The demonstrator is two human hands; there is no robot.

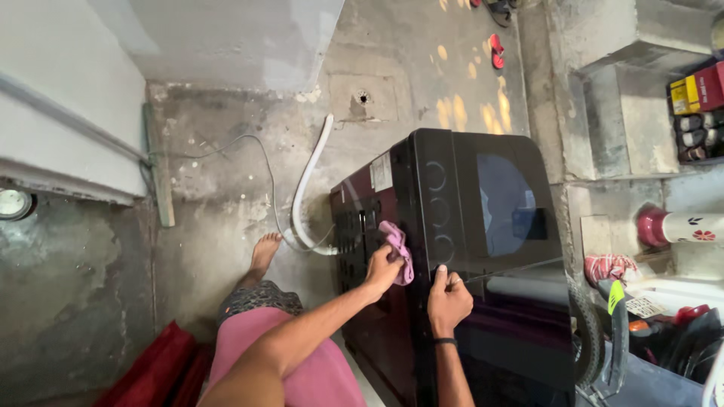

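Observation:
A dark, glossy top-loading washing machine [483, 218] stands on the concrete floor, seen from above. My left hand [382, 270] grips a crumpled pink cloth [397, 249] and presses it against the machine's upper back edge, beside its rear panel. My right hand [449, 300], with a dark band on the wrist, rests on the top control strip with a finger pointing along it and holds nothing. My bare foot [265, 252] stands on the floor to the left of the machine.
A white drain hose [308, 185] and a thin cable [265, 169] run over the floor behind the machine. A floor drain [363, 96] lies farther back. Shelves with boxes [697, 90] stand right; a bicycle wheel [587, 332] leans at the machine's right side.

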